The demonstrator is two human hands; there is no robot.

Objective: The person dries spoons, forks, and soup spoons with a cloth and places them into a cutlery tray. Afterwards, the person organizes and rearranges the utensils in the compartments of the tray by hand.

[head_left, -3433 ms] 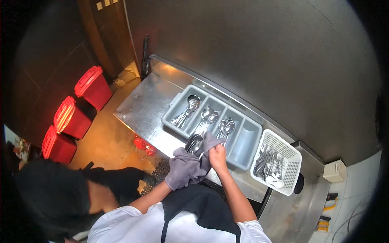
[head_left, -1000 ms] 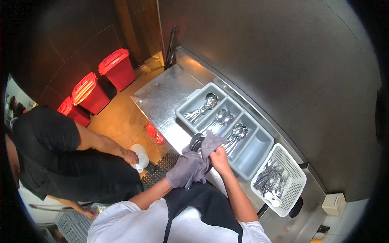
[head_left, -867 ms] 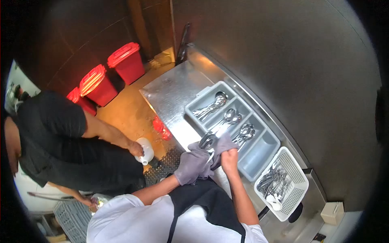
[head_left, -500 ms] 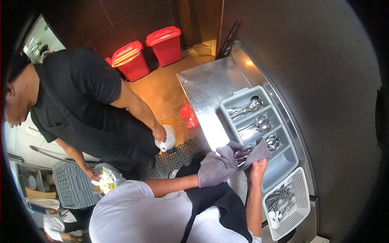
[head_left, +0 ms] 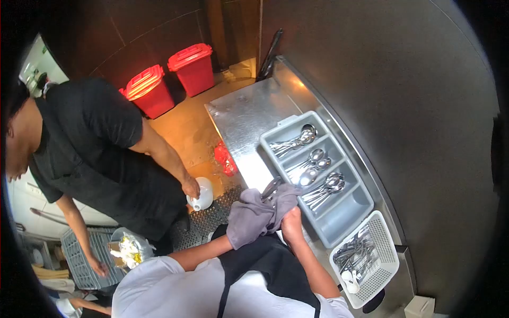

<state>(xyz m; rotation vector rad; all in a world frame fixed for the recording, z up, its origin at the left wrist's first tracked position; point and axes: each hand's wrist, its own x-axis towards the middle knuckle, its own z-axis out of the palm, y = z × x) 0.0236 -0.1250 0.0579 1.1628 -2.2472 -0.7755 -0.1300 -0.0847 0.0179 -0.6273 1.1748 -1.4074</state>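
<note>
A grey-purple cloth (head_left: 253,214) covers my left hand (head_left: 243,225), whose fingers are hidden in its folds. Several spoons (head_left: 271,188) poke up out of the cloth bundle. My right hand (head_left: 291,222) is closed on the right side of this cloth, beside the grey cutlery tray (head_left: 318,233). Spoons lie in three compartments of the tray: one group (head_left: 307,135) at the far end, another (head_left: 317,155) in the second compartment, and a third (head_left: 334,183) nearer the empty compartment. A single spoon (head_left: 307,177) lies loosely near the second group.
A white basket (head_left: 388,246) with mixed cutlery (head_left: 354,254) stands right of the tray on the steel counter (head_left: 244,111). At left, a co-worker (head_left: 101,159) in black holds a white jug (head_left: 203,195). Red bins (head_left: 192,71), a red bag (head_left: 225,159) and a grey crate (head_left: 79,254) are beyond.
An extra spoon now lies in the tray's second compartment. The cloth and both my hands are lower beside the tray. The co-worker's hand has left the clear bag. The view has swung right, after an earlier leftward swing.
</note>
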